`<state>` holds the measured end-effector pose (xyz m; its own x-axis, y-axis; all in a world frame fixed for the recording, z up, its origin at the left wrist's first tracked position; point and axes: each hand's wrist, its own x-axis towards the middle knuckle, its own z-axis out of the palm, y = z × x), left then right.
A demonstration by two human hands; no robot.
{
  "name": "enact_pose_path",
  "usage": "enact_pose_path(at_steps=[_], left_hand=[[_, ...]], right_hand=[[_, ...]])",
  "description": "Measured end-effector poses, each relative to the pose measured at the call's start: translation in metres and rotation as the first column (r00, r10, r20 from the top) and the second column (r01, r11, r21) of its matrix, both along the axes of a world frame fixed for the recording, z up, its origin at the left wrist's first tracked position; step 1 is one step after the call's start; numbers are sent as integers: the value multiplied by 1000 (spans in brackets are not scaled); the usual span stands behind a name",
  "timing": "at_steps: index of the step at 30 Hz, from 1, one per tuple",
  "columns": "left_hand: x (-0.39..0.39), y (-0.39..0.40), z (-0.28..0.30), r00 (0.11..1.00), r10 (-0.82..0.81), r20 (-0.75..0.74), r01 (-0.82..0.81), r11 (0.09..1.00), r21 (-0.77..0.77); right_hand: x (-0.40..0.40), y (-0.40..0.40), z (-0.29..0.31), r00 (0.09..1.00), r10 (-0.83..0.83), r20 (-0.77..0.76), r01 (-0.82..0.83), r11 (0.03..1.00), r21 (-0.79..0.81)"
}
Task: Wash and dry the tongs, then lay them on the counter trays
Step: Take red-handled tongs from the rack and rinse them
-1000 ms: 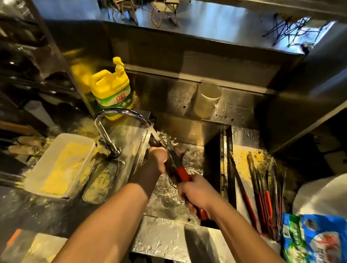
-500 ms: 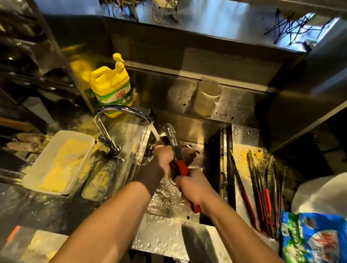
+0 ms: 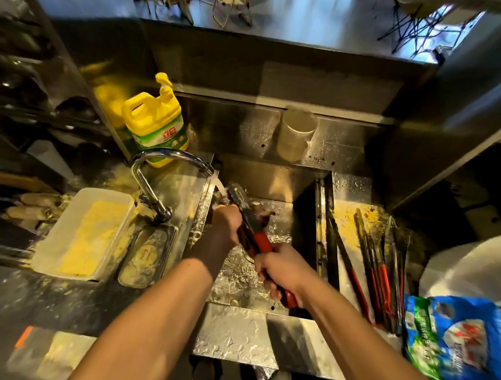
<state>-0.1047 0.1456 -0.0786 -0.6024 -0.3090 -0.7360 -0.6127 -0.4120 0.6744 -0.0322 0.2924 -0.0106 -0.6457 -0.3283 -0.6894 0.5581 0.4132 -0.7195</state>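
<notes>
Red-handled metal tongs are held over the steel sink, their tips up under the water running from the curved faucet. My right hand grips the red handle end. My left hand is closed around the metal arms just below the tips. Several more red-handled tongs lie on the wet counter to the right of the sink, beside yellow crumbs.
A yellow detergent jug stands behind the faucet. A white tub of yellow crumbs and a small steel pan sit left of the sink. A cup stands at the back, a blue-green bag at the right front.
The tongs have swung more upright with their tips under the water stream. My left hand slid along the metal arms. My right hand keeps its hold on the handle.
</notes>
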Motion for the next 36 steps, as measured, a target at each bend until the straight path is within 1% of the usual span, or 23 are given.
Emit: enact_pose_path(at_steps=[1, 2, 4, 6, 8, 10, 12, 14, 16, 17, 19, 20, 21, 23, 26, 28, 30, 32, 33, 34, 36], left_hand=[[0, 1, 0, 1000, -13, -3, 13, 1000, 18], [0, 1, -2, 1000, -13, -12, 14, 998, 68], [-2, 1, -6, 999, 45, -10, -43, 986, 161], [-1, 5, -5, 999, 48, -22, -44, 984, 175], [2, 9, -1, 997, 54, -52, -46, 989, 141], [0, 4, 3, 996, 77, -54, -67, 983, 171], [-8, -11, 0, 997, 51, -56, -45, 994, 100], [-12, -23, 0, 997, 61, -52, -59, 998, 33], [-12, -29, 3, 993, 104, -57, -107, 993, -58], [-12, -33, 3, 987, 150, -59, -154, 985, -76], [-12, -42, 1, 958, 286, -31, -286, 958, -30], [-10, -45, 0, 944, 328, -16, -328, 945, 2], [-6, -45, -1, 941, 337, -22, -336, 941, 43], [5, -38, -6, 943, 319, -90, -302, 939, 163], [23, -28, -12, 930, 274, -246, -171, 913, 371], [32, -28, -20, 914, 255, -316, -85, 881, 465], [39, -29, -21, 893, 252, -374, -13, 843, 538], [42, -29, -19, 876, 258, -409, 33, 812, 583], [42, -28, -19, 872, 256, -416, 39, 813, 581], [43, -28, -19, 872, 253, -420, 39, 818, 574], [40, -27, -20, 880, 247, -405, 5, 849, 528]], right_hand=[[0, 1, 1, 1000, -1, -20, 2, 1000, 19], [-1, 2, 1, 999, 6, -45, -4, 999, 36], [-2, 5, 2, 999, 38, -39, -36, 998, 45], [-4, 4, 6, 998, 52, -21, -51, 997, 51], [-8, 2, 8, 997, 56, -47, -53, 996, 78], [-8, 4, 13, 991, 118, -59, -111, 988, 108], [-8, 16, 19, 987, 159, -16, -157, 984, 88], [-9, 35, 25, 987, 159, 39, -161, 986, 43], [-14, 49, 31, 987, 157, 33, -158, 987, 27], [-15, 54, 32, 990, 141, 9, -141, 989, 33], [-17, 59, 31, 995, 70, -71, -66, 996, 53], [-18, 61, 30, 993, 37, -116, -30, 998, 63], [-20, 61, 28, 988, 15, -156, -3, 997, 74], [-24, 58, 23, 975, 6, -221, 20, 993, 118], [-25, 49, 13, 921, 120, -370, 8, 945, 327], [-23, 43, 8, 887, 166, -432, 6, 929, 369], [-19, 39, 4, 874, 219, -434, -28, 914, 405], [-16, 36, 0, 843, 338, -419, -93, 858, 505], [-14, 35, -1, 833, 373, -408, -121, 843, 524], [-13, 33, -2, 835, 379, -400, -140, 848, 511], [-11, 31, -2, 867, 325, -378, -158, 899, 409]])
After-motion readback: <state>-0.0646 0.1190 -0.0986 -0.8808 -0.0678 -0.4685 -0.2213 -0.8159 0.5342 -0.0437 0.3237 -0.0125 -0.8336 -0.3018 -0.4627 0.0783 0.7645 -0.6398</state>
